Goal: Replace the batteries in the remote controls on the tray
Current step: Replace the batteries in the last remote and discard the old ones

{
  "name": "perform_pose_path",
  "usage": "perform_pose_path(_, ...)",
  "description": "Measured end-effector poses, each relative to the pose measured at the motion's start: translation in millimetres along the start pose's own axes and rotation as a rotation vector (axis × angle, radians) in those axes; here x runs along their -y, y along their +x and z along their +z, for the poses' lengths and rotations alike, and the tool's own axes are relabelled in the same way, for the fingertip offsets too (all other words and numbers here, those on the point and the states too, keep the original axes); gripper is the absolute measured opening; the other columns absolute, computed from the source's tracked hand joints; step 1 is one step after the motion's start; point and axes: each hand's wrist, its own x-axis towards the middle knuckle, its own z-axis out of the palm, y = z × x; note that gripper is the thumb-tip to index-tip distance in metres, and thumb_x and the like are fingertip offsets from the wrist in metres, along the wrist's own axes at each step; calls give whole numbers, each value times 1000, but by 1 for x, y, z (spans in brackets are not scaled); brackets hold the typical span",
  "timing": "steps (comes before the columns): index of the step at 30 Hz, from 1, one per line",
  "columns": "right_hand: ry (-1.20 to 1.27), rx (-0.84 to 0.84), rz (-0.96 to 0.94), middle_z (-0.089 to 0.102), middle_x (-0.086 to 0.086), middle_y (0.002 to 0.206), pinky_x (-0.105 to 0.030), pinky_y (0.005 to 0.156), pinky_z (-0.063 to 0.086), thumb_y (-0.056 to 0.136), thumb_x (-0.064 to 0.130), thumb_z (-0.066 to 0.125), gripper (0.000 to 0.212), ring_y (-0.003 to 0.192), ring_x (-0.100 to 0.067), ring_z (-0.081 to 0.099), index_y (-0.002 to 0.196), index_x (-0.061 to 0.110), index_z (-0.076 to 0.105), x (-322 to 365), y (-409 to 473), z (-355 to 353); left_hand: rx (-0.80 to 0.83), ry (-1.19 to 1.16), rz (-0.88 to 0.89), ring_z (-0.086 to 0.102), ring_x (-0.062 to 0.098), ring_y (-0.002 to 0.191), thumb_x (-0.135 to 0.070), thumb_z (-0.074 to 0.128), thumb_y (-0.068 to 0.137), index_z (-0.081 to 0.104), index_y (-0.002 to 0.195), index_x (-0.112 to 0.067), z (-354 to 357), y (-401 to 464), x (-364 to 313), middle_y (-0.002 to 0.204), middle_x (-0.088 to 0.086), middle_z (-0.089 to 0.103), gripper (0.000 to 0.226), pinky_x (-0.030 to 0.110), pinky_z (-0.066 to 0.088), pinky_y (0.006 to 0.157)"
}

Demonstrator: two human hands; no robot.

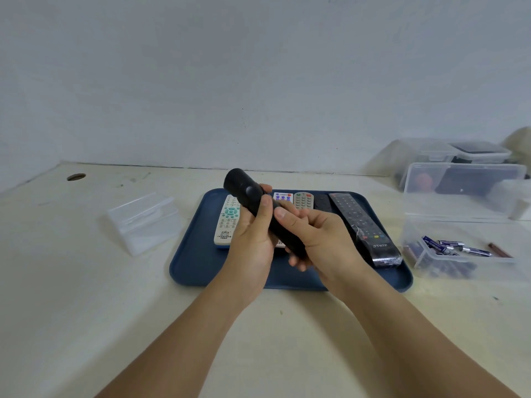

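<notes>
Six remote controls: one black remote point(258, 209) held up, five lying on one blue tray point(195, 262). Two hands. Five clear plastic boxes on the bench; batteries point(457, 247) too jumbled to count.

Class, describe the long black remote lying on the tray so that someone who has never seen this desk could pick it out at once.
Start at the blue tray in the middle of the desk, where several remotes lie side by side. Go to its right-hand side: the long black remote lies there at a slant. It is the longest one lying on the tray, wrapped in shiny clear plastic, with white lettering at its near end.
</notes>
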Motion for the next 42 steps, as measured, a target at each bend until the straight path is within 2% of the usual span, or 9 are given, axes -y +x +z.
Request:
perform_pose_path(3, 18, -132, -71, 46, -7, 52, -20, 36, 31, 80, 41, 78, 44, 40, -18, 40, 56, 13, 54, -2, -1, 7, 29, -46, -11, 58, 30, 104, -43, 48, 99, 60, 109, -32, 5, 0, 7, 97, 7, 63, 19, 47, 45, 77)
perform_pose_path(9, -5, -208, -85, 32, -12, 58, -22, 39, 23, 73, 39, 85, 66, 45, -22, 32, 54, 12, 28, -2, 4, 7, -95, -297, -58, 70, 30, 98, -55, 45, 98, 56, 116, -17, 4, 12, -20, 99, 13, 68, 44, 46, 55, 89)
perform_pose_path(13, -113, -202, -93, 36, -11, 58, -23, 39, 26, 72, 34, 87, 64, 47, -22, 36, 52, 15, 29, -2, 2, 2, -182, -171, 118, 69, 27, 87, -23, 50, 103, 65, 111, -10, -19, 20, -34, 90, 10, 65, 22, 43, 57, 86)
perform_pose_path(18, -107, -223, -206, 26, -10, 58, -26, 50, 29, 76, 28, 85, 72, 58, -23, 27, 58, 10, 18, -2, -1, 7, -136, 5, 192, 68, 27, 83, -18, 34, 109, 62, 96, -6, -15, 10, -21, 76, 6, 63, 33, 45, 56, 92)
perform_pose_path(23, -140, -232, -289, 25, -23, 62, -22, 51, 32, 81, 25, 82, 68, 59, -21, 29, 59, -2, 23, -5, -4, 8, -120, 96, 216, 68, 32, 91, -18, 33, 109, 61, 91, -9, -13, 9, -19, 76, 5, 66, 35, 44, 56, 87)
perform_pose_path(28, -211, -227, -251, 45, -1, 53, -22, 47, 35, 83, 32, 79, 52, 48, -14, 40, 63, -3, 45, -2, -1, 5, -132, 220, 154, 70, 26, 92, -8, 56, 101, 63, 99, -18, -20, 12, -21, 90, 4, 65, 12, 41, 57, 82)
perform_pose_path(33, 189, -31, -165, 72, 0, 81, -26, 58, 56, 96, 8, 62, 14, 72, -23, 69, 103, 0, 71, 9, -13, 26, -273, -13, 156, 72, 21, 96, -3, 57, 99, 58, 115, -12, -49, 15, -52, 112, 14, 56, 18, 37, 59, 86)
perform_pose_path(38, -631, -150, -643, 62, 9, 65, -26, 65, 49, 97, 20, 62, 7, 67, -14, 60, 98, 17, 68, 8, -7, 68, -448, 683, 323, 63, 2, 105, -15, 64, 97, 54, 131, -23, -95, 1, -73, 128, -5, 58, 36, 26, 55, 93)
perform_pose_path(42, -1243, -180, -808, 60, -2, 72, -32, 56, 27, 87, 5, 64, 32, 64, -23, 47, 78, 19, 37, -6, 23, 110, -489, 1309, 614, 51, 16, 125, -15, 69, 91, 54, 135, -17, -141, -16, -86, 135, 0, 55, 46, 16, 41, 99)
